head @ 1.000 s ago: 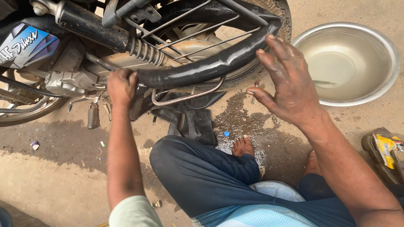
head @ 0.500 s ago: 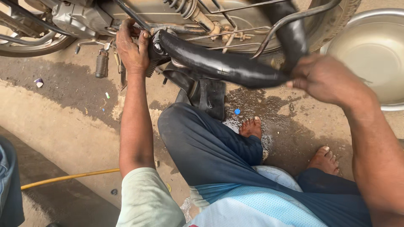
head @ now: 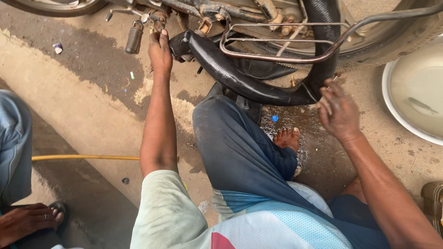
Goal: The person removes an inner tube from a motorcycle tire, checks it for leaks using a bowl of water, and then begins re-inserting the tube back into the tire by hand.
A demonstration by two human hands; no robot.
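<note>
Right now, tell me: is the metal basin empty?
No, the metal basin holds cloudy water beside the motorcycle wheel.

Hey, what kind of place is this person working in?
Probably a roadside or open-air motorcycle repair spot. The person sits on bare, damp ground beside a motorcycle's rear wheel, handling a black inner tube, with a metal basin of water close by.

A dusty concrete ground (head: 83,106) is seen, wetted around a blue bottle cap (head: 275,118). Right of the cap a metal basin (head: 392,110) is set; far left, a yellow hose (head: 83,157) is laid.
</note>
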